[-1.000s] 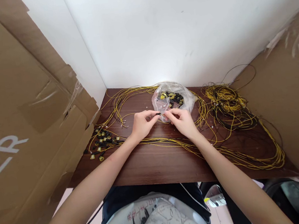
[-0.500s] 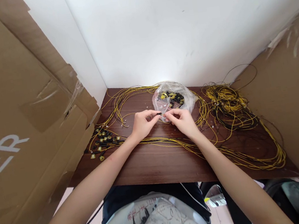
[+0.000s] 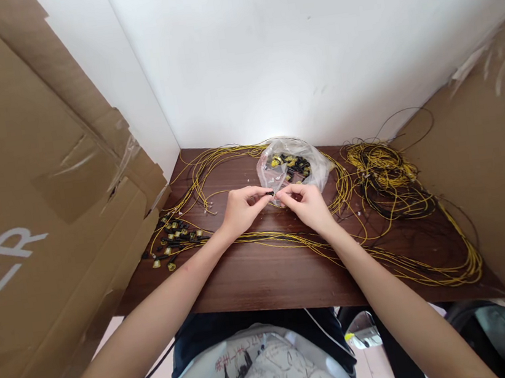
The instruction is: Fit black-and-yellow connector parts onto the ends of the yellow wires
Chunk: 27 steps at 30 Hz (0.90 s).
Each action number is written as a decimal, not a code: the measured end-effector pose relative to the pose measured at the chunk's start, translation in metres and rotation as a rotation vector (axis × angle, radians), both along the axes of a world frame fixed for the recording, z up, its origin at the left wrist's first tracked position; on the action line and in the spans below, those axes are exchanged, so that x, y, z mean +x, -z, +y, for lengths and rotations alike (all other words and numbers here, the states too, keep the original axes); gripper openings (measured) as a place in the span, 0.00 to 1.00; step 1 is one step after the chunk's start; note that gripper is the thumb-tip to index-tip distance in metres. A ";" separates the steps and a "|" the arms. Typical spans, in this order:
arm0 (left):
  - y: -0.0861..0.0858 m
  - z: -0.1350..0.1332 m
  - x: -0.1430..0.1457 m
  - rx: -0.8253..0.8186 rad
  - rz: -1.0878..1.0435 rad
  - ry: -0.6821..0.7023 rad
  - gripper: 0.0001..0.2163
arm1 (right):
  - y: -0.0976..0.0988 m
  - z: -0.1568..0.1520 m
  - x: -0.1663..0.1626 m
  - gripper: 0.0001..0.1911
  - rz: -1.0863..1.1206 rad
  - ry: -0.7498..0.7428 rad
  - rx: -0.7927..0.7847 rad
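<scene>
My left hand (image 3: pixel 244 207) pinches a small black connector (image 3: pixel 270 193) between thumb and fingertips. Close against it, my right hand (image 3: pixel 304 202) is closed in a pinch; what its fingertips hold is too small to make out, perhaps a wire end. Just behind both hands sits a clear plastic bag (image 3: pixel 322 170) with black and yellow connectors (image 3: pixel 294 163) inside. Below my wrists a bundle of yellow and black wires (image 3: pixel 281 235) runs across the brown table (image 3: pixel 255 278).
Several wired connectors with yellowish ends (image 3: pixel 173 240) lie at the left. A tangled wire heap (image 3: pixel 385 174) is at the right. Cardboard walls (image 3: pixel 46 179) flank the table on both sides, and a white wall (image 3: pixel 285 54) closes the back.
The two hands stay almost in place. My right fingertips have shifted very slightly to the left at the connector.
</scene>
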<state>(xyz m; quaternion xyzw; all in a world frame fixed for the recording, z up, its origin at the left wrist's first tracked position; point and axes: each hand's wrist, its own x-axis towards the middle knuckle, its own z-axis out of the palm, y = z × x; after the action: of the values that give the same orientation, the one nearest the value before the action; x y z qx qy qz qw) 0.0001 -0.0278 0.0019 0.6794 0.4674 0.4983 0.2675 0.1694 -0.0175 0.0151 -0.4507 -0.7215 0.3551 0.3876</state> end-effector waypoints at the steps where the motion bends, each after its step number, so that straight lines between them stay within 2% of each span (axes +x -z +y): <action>1: 0.000 0.000 0.000 -0.002 0.000 0.002 0.08 | 0.000 0.000 0.000 0.15 -0.003 0.002 0.003; 10: 0.000 0.001 -0.001 0.041 0.030 0.068 0.07 | 0.002 0.001 -0.001 0.15 -0.030 -0.015 0.023; 24: 0.003 0.004 -0.001 -0.025 -0.001 -0.002 0.08 | -0.001 0.001 0.001 0.16 0.036 0.020 -0.023; 27: 0.003 0.004 -0.001 -0.034 -0.015 -0.007 0.08 | -0.001 0.001 0.001 0.16 0.054 0.002 -0.082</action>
<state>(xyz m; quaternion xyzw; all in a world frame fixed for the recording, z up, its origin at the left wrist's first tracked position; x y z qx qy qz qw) -0.0011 -0.0240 -0.0012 0.6695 0.4761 0.4962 0.2809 0.1701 -0.0164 0.0159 -0.4572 -0.6951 0.3958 0.3887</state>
